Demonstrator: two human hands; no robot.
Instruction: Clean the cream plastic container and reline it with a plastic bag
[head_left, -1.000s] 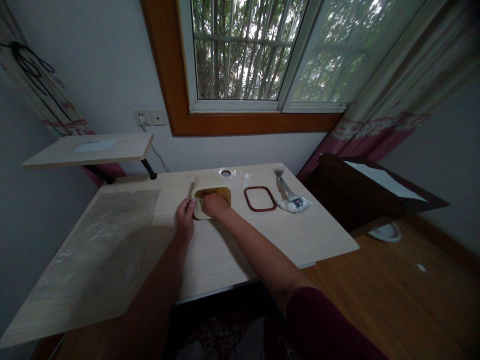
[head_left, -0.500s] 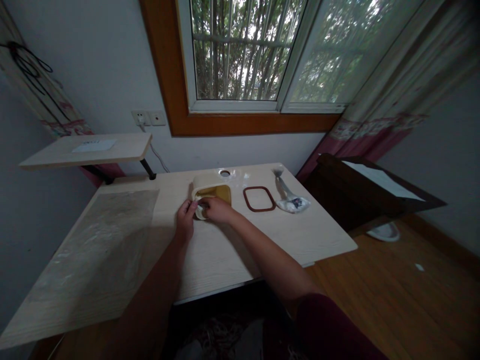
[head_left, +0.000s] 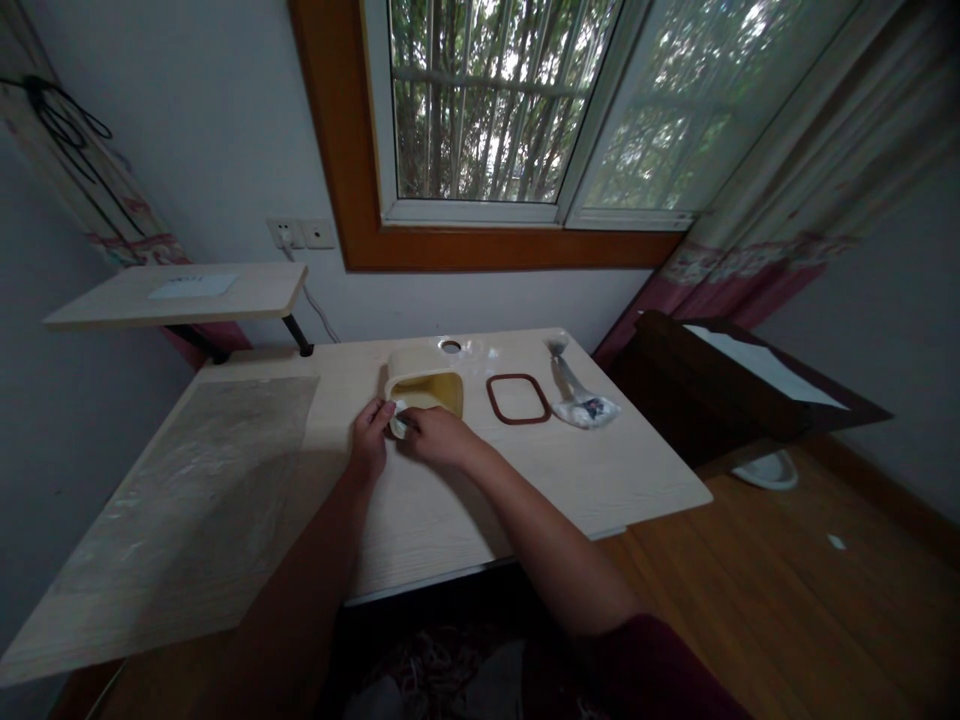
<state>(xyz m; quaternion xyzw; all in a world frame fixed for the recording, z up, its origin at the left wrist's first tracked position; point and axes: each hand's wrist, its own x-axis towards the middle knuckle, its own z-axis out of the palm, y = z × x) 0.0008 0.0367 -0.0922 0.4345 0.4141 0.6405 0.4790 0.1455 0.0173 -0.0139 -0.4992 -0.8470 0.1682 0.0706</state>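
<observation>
By the curled left hand (head_left: pixel 369 438), a cream, round-cornered box (head_left: pixel 431 388) is being gripped at its left rim on the pale, wood-grained bench (head_left: pixel 435 535); the right hand (head_left: pixel 441 433), its grip indiscernible, is being held at the opening.

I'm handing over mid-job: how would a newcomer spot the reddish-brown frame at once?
Find the pale table below the window. On it, the reddish-brown frame lies between the cream container and the clear plastic packet. Unlike both, it is just a rounded-square outline, with bare table showing through.

2 hands (head_left: pixel 368 440) (head_left: pixel 441 436) | 1 container (head_left: pixel 409 362) | 1 red frame (head_left: pixel 517 421) | 2 sockets (head_left: pixel 286 234) (head_left: pixel 318 234)
</observation>
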